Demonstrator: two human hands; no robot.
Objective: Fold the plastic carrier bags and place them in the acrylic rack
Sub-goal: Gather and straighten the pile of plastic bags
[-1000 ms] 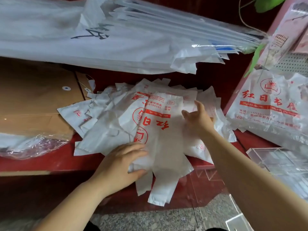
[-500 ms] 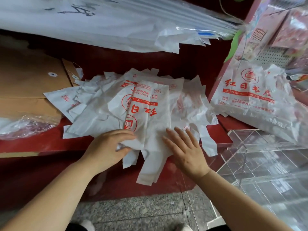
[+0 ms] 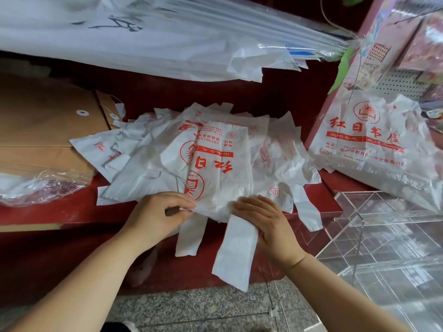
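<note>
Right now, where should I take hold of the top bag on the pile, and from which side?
Probably its near end, from the front. The top bag lies flat and narrow; only its handles hang free over the shelf edge. The left hand pinches that end; the right hand rests on it.

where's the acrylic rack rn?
Head view, lower right: the acrylic rack sits right of the right hand, below the wrapped pack of printed bags.
</note>
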